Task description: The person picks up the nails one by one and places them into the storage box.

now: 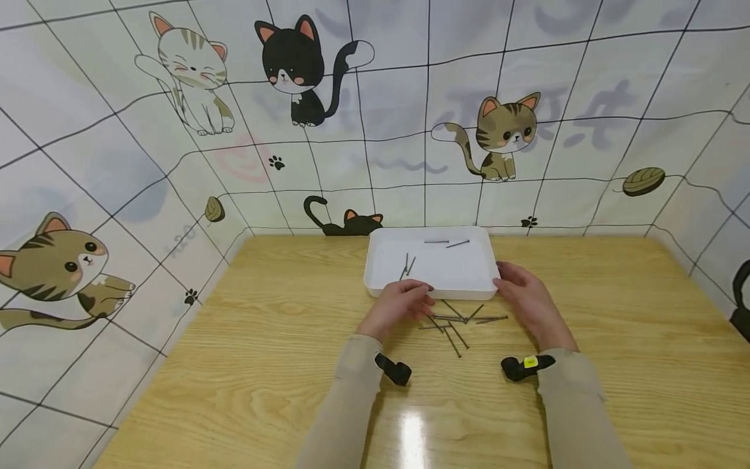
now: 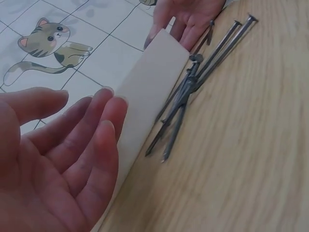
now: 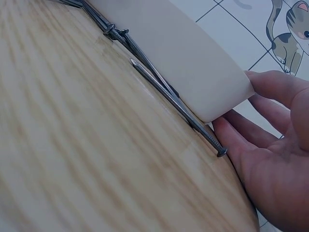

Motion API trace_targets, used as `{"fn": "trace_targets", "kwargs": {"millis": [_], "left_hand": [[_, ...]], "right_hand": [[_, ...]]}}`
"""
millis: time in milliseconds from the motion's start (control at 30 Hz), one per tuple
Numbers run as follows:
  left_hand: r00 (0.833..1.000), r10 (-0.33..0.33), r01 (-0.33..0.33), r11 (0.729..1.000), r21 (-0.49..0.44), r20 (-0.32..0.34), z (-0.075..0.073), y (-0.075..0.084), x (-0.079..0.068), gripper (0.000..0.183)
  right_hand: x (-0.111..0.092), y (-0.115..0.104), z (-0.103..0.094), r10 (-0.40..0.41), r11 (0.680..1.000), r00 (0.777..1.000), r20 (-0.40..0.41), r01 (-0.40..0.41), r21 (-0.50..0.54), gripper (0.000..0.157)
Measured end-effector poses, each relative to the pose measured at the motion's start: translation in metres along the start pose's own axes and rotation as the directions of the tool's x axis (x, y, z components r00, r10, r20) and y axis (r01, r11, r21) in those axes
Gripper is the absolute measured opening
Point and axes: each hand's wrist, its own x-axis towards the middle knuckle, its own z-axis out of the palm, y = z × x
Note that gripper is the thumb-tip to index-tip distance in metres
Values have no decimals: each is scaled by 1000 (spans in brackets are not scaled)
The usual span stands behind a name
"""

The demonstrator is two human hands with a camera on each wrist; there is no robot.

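A shallow white tray (image 1: 451,267) stands at the back of the table, with several nails (image 1: 458,244) lying in it. My left hand (image 1: 401,303) is over the tray's front-left edge. Its fingers are loosely bent, with thumb and fingertips apart and nothing between them in the left wrist view. At the front-right corner, my right hand (image 3: 275,125) holds the tray, with digits at its rim and near its base. Between the hands, a loose pile of nails (image 1: 463,319) lies on the table just in front of the tray, some crossing each other.
The light wood table (image 1: 281,365) reaches back to a wall sheet (image 1: 398,150) printed with cats and grid lines. Part of a black object (image 1: 743,303) shows at the right edge.
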Motion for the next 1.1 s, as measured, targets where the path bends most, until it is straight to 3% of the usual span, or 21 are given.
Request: {"fn": "trace_targets", "kwargs": {"millis": [167,267,467,967,1100], "left_hand": [[1000,5,-6,999,48,12,-7,1,-2,29],[1000,0,-3,990,139,23,-10,2,-3,26],[999,-1,-10,941,339,32,-9,5,-7,29],[993,-36,-21,875,484,109,1,3,-6,29],[993,-17,-52,826,561,117,2,3,-6,30]], "right_hand": [[-2,-1,1,-3,1000,1000,1,3,-9,65],[-3,-2,0,-6,1000,1000,6,6,1,66],[-2,-1,1,0,1000,1000,2,0,-14,65],[-1,-4,3,25,999,1000,12,-25,32,64],[-1,-3,3,23,999,1000,13,-24,32,63]]}}
